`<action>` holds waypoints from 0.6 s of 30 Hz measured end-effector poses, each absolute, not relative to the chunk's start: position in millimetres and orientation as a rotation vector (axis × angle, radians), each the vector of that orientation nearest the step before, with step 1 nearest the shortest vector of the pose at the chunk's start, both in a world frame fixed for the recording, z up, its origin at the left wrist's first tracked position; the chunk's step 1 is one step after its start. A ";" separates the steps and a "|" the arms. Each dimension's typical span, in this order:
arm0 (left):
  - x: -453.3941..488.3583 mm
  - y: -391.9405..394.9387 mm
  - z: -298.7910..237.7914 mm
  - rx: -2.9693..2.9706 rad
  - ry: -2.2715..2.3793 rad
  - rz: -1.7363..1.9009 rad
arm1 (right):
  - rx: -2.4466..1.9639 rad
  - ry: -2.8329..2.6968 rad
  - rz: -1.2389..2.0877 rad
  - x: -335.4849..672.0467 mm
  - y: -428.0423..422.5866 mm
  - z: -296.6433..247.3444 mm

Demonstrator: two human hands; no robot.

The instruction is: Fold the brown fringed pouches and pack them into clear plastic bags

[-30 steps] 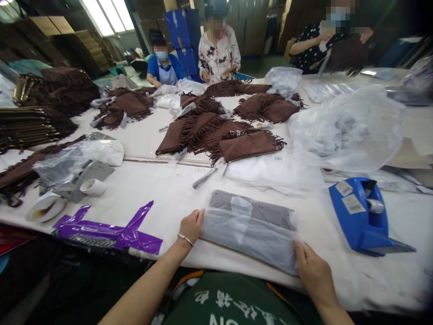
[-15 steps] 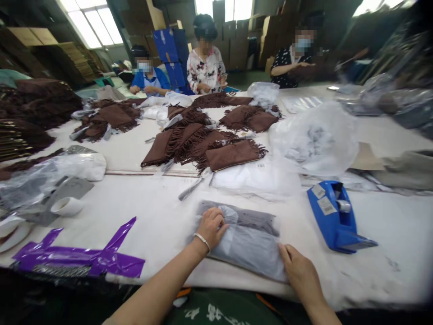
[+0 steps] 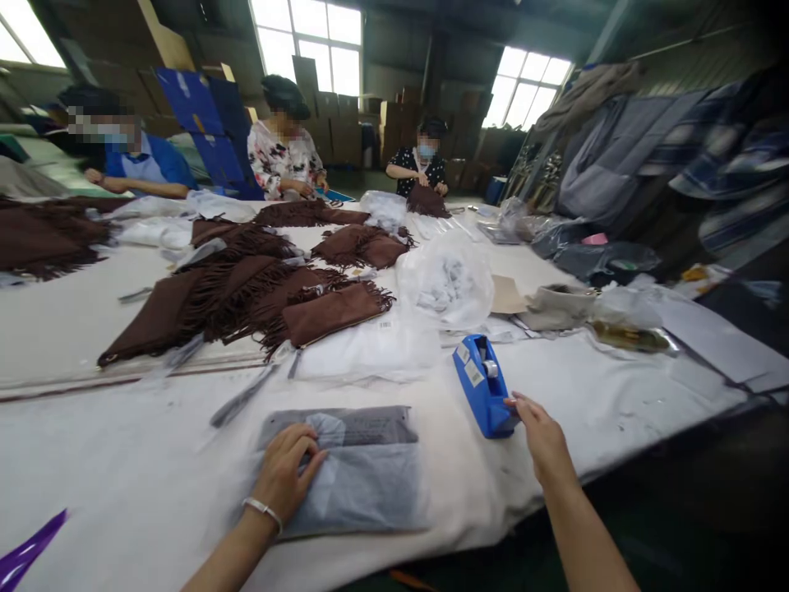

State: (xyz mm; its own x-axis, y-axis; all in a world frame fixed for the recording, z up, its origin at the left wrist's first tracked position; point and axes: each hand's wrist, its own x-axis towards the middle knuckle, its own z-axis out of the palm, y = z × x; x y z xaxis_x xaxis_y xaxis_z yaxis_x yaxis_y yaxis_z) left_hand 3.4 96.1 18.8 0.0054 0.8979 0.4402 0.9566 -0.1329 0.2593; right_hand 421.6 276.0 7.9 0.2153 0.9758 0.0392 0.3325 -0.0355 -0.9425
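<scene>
Head view: one grey folded packet in clear plastic (image 3: 363, 485) lies on the white work table (image 3: 123, 460) beneath the left hand (image 3: 283, 473), its fingers spread and pressed down. The right hand (image 3: 542, 440), fingers together, touches one blue tape dispenser (image 3: 484, 386). Three co-workers (image 3: 123, 164) (image 3: 283, 148) (image 3: 422, 160) work beyond.

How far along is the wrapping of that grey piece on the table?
Done: the grey piece already lies inside clear plastic. In hand: the left hand presses on it, and the right hand is at the blue tape dispenser. Left: no tape is visible on the plastic, and the brown fringed suede pieces lie unwrapped.
</scene>
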 end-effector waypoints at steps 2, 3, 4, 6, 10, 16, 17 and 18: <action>3.7 95.7 19.2 -2.134 -1.993 -0.776 | -1.567 -1.289 0.793 422.6 261.9 2.3; 3.8 95.5 19.3 -2.132 -1.988 -0.777 | -1.580 -1.308 0.735 424.7 254.9 -2.2; 3.9 95.5 19.3 -2.130 -1.980 -0.782 | -1.591 -1.331 0.672 427.6 249.4 -7.2; 4.0 95.5 19.0 -2.124 -1.967 -0.789 | -1.607 -1.360 0.567 434.1 246.5 -15.7; 2.5 95.6 17.0 -2.131 -1.960 -0.795 | -1.595 -1.316 0.659 439.4 268.8 -11.7; 1.8 95.0 16.0 -2.123 -1.990 -0.827 | -1.401 -1.269 0.867 418.8 268.1 13.1; 2.7 93.9 16.9 -2.118 -2.002 -0.835 | -1.409 -1.223 0.829 416.9 259.7 11.0; 3.9 92.6 18.2 -2.114 -2.017 -0.844 | -1.436 -1.186 0.794 417.0 250.7 7.1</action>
